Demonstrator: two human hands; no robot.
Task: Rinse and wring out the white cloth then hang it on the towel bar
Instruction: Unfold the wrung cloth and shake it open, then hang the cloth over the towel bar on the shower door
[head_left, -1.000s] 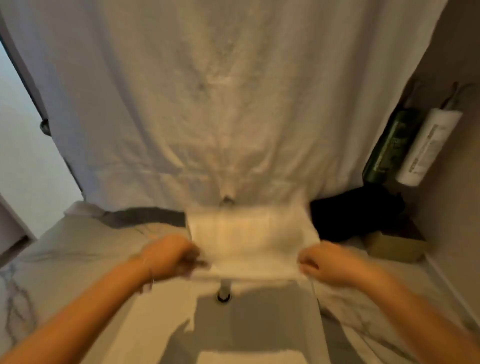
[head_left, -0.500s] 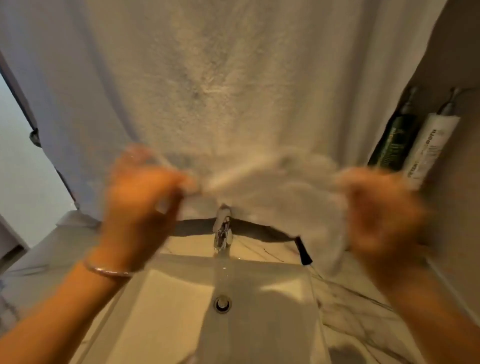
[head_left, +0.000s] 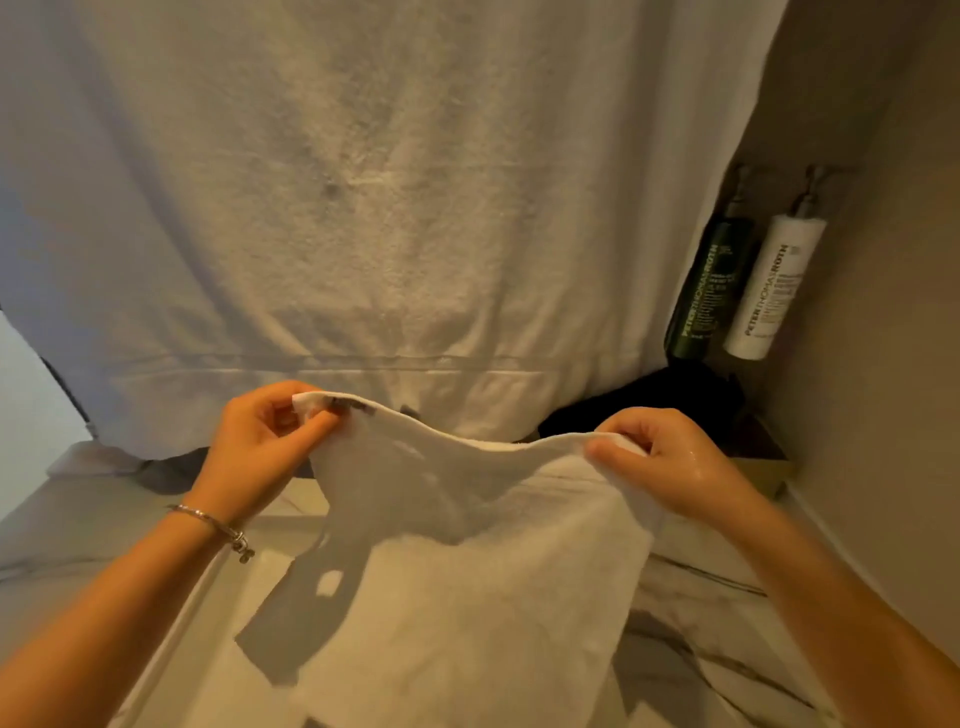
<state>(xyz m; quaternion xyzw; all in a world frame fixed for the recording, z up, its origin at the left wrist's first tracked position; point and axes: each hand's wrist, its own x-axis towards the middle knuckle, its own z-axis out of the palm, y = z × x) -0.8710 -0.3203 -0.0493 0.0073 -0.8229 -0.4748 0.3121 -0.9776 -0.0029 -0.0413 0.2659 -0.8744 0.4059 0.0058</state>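
I hold the white cloth spread open by its top edge, hanging over the sink. My left hand pinches the top left corner, which has a dark mark on it. My right hand, wet and shiny, grips the top right corner. The cloth droops between the two hands and hides the tap and drain. No towel bar is visible; a large white towel hangs down across the wall right behind the cloth.
A dark green pump bottle and a white pump bottle stand in the right corner against the wall. Below them lie a black object and a small tan box. A marble counter surrounds the sink.
The cloth was folded small over the sink, then shaken upward in a blur. Now it hangs unfolded at full size between both hands, which have spread apart and settled lower.
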